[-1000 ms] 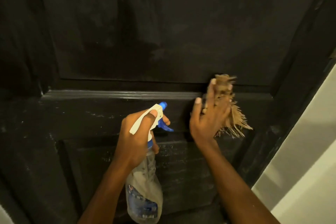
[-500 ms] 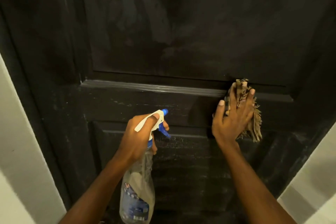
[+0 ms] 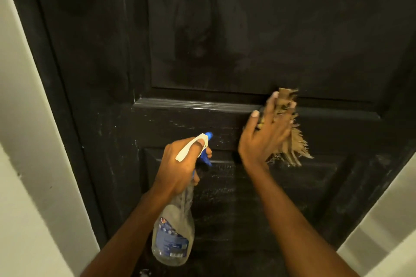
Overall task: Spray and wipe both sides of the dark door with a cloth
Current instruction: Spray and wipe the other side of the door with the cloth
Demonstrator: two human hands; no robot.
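Right hand (image 3: 263, 137) has slid the cloth (image 3: 290, 148) left along the middle rail of the door (image 3: 247, 29) since 0.5 s ago. Its fingers are spread wide and press the cloth against the wood, fringe hanging on the right. Left hand (image 3: 180, 164) unchanged: fingers wrapped round the neck of the spray bottle (image 3: 173, 231), nozzle toward the door, just left of the cloth. More of the pale wall (image 3: 27, 141) on the left is in view now.

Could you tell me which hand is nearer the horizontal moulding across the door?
Right. The right hand presses the cloth against the moulding; the left hand, holding the spray bottle, is below it.
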